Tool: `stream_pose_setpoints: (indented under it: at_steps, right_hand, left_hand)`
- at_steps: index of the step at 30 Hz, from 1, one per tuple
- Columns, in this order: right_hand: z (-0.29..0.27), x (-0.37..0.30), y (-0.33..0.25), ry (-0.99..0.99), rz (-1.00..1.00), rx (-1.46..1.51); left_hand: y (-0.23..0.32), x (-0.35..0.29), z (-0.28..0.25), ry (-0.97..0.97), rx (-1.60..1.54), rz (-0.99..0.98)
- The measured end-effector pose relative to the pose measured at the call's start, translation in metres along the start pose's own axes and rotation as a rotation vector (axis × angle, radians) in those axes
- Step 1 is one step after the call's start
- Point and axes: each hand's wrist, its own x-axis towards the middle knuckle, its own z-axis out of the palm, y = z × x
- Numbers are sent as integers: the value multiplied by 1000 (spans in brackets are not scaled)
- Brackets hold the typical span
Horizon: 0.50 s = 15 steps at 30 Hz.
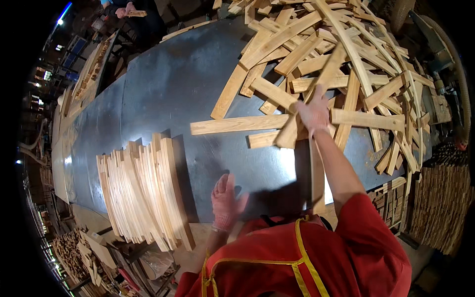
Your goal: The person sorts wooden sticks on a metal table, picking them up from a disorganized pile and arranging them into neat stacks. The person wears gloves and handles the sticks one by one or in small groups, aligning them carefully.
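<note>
My right hand [315,113], in a pinkish glove, reaches to the near edge of a loose heap of wooden slats [297,47]. Its fingers are closed over one slanting wooden slat [286,134], which crosses other pieces and looks slightly blurred at its far end. A long pale slat [237,124] lies flat to the left of that hand, and a shorter slat [262,140] lies just nearer. Close to my body, my left hand [227,202], also gloved, hovers over the table's near edge with thumb and fingers apart, holding nothing.
A dark metal-topped table [168,84] carries the wood. Slats stand on edge in a neat row [141,193] at the near left. Stacked wood [440,208] stands at the right beyond the table. Another person's gloved hands [126,10] hold a wooden piece at the far left.
</note>
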Motion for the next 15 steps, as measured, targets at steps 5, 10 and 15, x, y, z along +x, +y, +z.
stream_pose_setpoints:
  at_steps: [5,10,15]
  right_hand:
    - [5,-106,10,-72,-322,155]
    - [-4,-164,5,-1000,-341,609]
    - [5,-170,21,-639,-401,362]
  left_hand:
    - [56,51,-10,-48,-422,-64]
    - [58,85,8,-301,-1179,-382]
    - [6,55,28,-185,-1403,-703]
